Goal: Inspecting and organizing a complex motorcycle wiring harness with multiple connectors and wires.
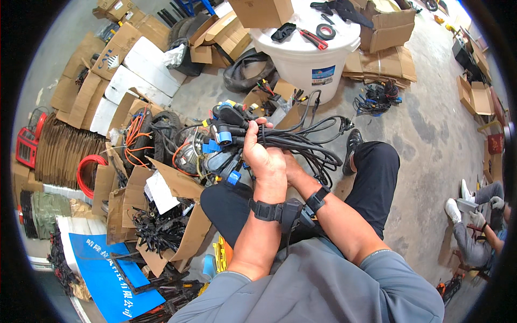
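Observation:
My left hand (259,153) is closed around a thick bundle of black cables (309,148) above my lap. A dark tie or strand crosses the bundle by the fingers. Plug ends (223,134) with blue, yellow and black parts stick out on the left of the hand. The cable loops hang to the right, over the floor between my knees. My right hand (293,166) is against the bundle, partly behind my left wrist; its fingers are hidden. Both wrists wear black straps.
A white drum (291,56) ahead bears a red cutter (313,39) and black tape (325,31). Open cartons stand left, one with black cable pieces (161,229). Another cable bundle (377,98) lies on the floor. A person (479,226) sits at the far right.

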`<state>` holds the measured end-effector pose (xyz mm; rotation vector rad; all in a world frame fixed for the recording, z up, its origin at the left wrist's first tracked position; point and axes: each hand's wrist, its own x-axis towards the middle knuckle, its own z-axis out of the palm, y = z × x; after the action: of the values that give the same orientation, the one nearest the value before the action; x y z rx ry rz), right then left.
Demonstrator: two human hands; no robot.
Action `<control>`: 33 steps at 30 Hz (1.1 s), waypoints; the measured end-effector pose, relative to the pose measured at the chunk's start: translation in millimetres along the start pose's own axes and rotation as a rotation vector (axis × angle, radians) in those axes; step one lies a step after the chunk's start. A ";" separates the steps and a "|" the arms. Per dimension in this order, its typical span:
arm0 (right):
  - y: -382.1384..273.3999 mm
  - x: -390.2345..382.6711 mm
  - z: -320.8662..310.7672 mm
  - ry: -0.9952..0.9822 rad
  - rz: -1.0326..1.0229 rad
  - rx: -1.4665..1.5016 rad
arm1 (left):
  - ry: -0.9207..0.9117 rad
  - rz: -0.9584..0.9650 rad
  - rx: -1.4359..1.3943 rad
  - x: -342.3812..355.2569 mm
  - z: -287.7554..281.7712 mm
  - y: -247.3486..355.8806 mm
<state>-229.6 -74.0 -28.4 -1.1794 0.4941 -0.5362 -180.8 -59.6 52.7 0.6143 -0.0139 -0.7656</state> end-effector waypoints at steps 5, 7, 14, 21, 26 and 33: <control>-22.6 -7.6 -3.5 0.078 0.140 -0.276 | 0.015 -0.055 0.090 11.1 -24.2 -5.7; -0.9 1.7 -23.9 0.107 0.064 -0.381 | -0.033 -0.104 0.140 10.9 -23.1 -10.2; -7.5 -6.1 -37.6 0.176 -0.098 -0.599 | -0.028 -0.127 0.152 4.4 -18.8 -10.4; -0.7 -6.4 -38.6 0.192 -0.218 -0.596 | -0.074 -0.175 0.298 10.2 -30.9 -9.4; -2.7 -5.0 -43.3 0.164 -0.109 -0.539 | -0.104 -0.091 0.382 10.2 -32.5 -10.5; -0.7 -10.3 -47.5 0.228 -0.200 -0.667 | -0.134 -0.084 0.452 9.1 -38.3 -12.2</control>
<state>-267.1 -102.1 -41.4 -1.8279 0.7911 -0.7097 -173.3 -52.6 12.7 0.9955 -0.2922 -0.8913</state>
